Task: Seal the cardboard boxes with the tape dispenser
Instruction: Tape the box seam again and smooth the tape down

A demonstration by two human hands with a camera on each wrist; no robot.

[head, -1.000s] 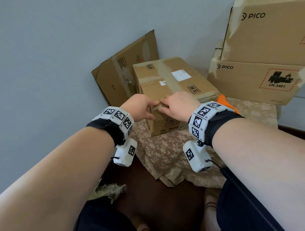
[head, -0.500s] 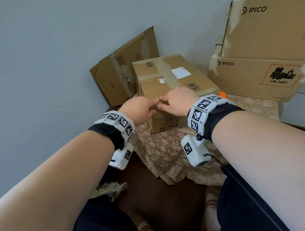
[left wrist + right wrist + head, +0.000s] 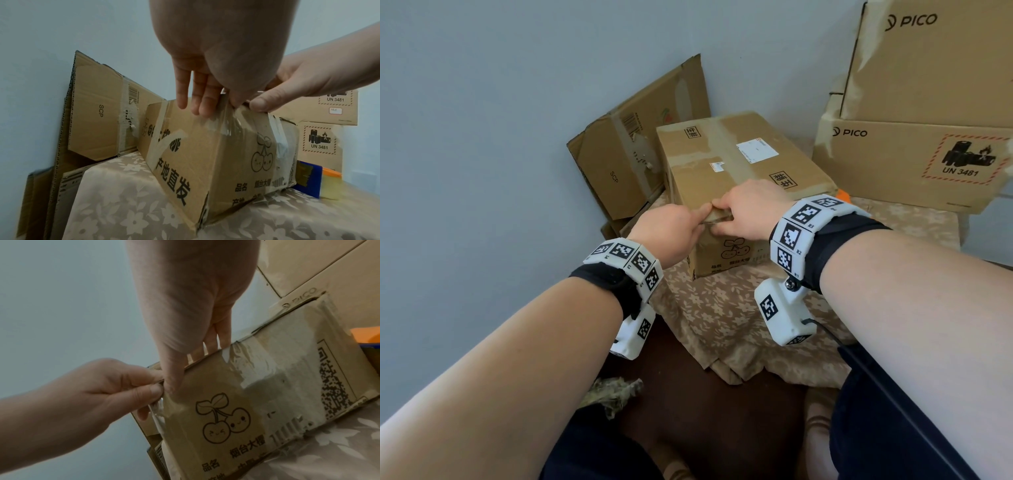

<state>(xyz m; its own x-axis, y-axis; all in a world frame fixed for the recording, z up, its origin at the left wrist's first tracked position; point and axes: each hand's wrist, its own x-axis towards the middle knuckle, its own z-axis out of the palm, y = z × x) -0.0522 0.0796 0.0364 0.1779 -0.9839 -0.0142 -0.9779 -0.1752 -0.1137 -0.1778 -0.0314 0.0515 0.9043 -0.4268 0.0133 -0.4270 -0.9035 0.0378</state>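
A brown cardboard box [image 3: 739, 178] with a cherry print [image 3: 224, 417] stands on a floral cloth. Both hands meet at its near top edge. My left hand [image 3: 705, 219] pinches a strip of clear tape [image 3: 158, 408] between thumb and forefinger at the box's near corner. My right hand [image 3: 722, 219] grips the top edge beside it, thumb [image 3: 172, 386] pressed on the front face and fingers over the top. A blue and orange tape dispenser [image 3: 308, 178] lies to the right of the box, mostly hidden behind it.
Flattened cardboard [image 3: 633, 164] leans on the grey wall at the left. Two stacked PICO boxes [image 3: 911, 164] stand at the right. The floral cloth [image 3: 722, 318] hangs over the table's near edge, with dark floor and my legs below.
Both hands have stayed at the box's near top edge. My left wrist has dropped lower and drawn back a little, with the tape now showing between the hands.
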